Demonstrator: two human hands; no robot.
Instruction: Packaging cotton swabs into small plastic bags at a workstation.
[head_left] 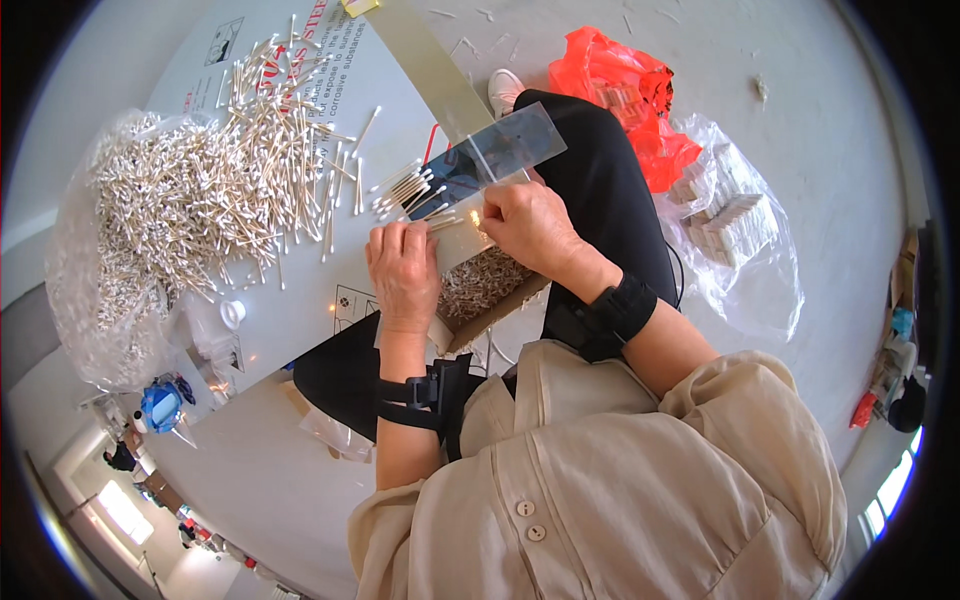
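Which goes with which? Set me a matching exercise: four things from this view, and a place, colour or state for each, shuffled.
1. swab heap
2. red plastic bag
3. cardboard box
4. wrist straps

A. black
B. lying on the floor
C. open, with swabs inside
D. spread on the grey tabletop

Pairs: 1-D, 2-B, 3-C, 4-A

You have one left hand [405, 265], one right hand [535, 225], one box [497, 316], one red bag [610, 75] far right, two shirt buttons [525, 508] near, and swabs [185, 200] too many to count.
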